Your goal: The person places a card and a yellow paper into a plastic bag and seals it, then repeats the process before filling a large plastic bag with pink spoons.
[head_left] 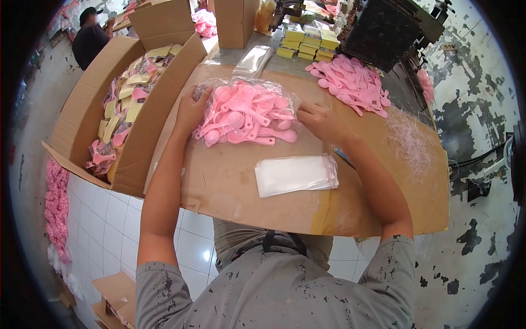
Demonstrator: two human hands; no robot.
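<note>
A clear plastic bag full of pink spoons [244, 112] lies on the cardboard-covered table [230, 175]. At its left edge is my left hand [193, 109], with the fingers bent against the plastic. My right hand [318, 118] pinches the bag's right edge between thumb and fingers. Nearer to me lies a stack of clear flat bags [296, 175]. A thin blue tool [343, 156] rests partly under my right forearm. A loose pile of pink spoons [350, 82] sits at the back right.
An open carton [159, 104] holding packed pink spoons and yellow cards stands at the left. Behind are more clear bags [253, 60], stacked yellow packs [307, 41] and a black machine [378, 33]. Plastic strands [411, 142] lie at right. A person [90, 38] is at upper left.
</note>
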